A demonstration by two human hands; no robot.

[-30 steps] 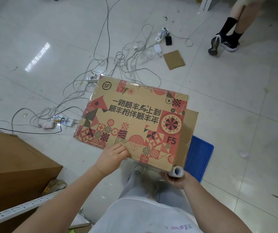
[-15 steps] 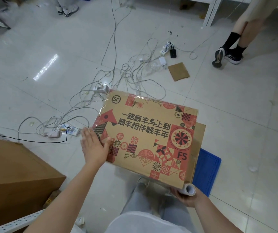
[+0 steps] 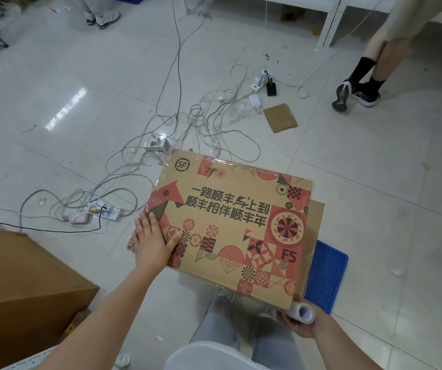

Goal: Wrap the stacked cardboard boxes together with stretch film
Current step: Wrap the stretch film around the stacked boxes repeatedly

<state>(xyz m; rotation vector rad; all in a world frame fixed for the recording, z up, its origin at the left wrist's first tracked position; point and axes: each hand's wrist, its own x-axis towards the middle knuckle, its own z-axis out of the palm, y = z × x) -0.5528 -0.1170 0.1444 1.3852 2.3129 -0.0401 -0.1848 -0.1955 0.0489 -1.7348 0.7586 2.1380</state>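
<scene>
In the head view, the stack of flat brown cardboard boxes with the red and black printed pattern (image 3: 230,222) sits in the middle of the frame, raised off the tiled floor. The printed top box lies slightly askew on a plain brown one, whose edge shows along the right side. A glossy skin of clear stretch film (image 3: 145,209) already shows over the stack's left edge and upper left corner.

Your left hand (image 3: 152,243) lies flat with its fingers straight, pressing on the stack's lower left corner, thumb spread onto the printed face; it grips nothing. Your right hand (image 3: 301,325) is at the lower right corner of the stack, its fingers curled round the roll of clear stretch film on a pale cardboard core (image 3: 303,313), with the open end of the core facing up at you.

What matters next: the roll sits tight against the stack's lower right corner, and the stack's long axis runs from the left of the frame to the right, between your two hands. The film probably has to travel along the near edge towards your left hand, so the right hand is the one to move while the left steadies the boxes.

A blue perforated plastic crate (image 3: 326,273) peeks out beneath the stack at the right; tangled white cables (image 3: 177,134) lie on the floor beyond.
</scene>
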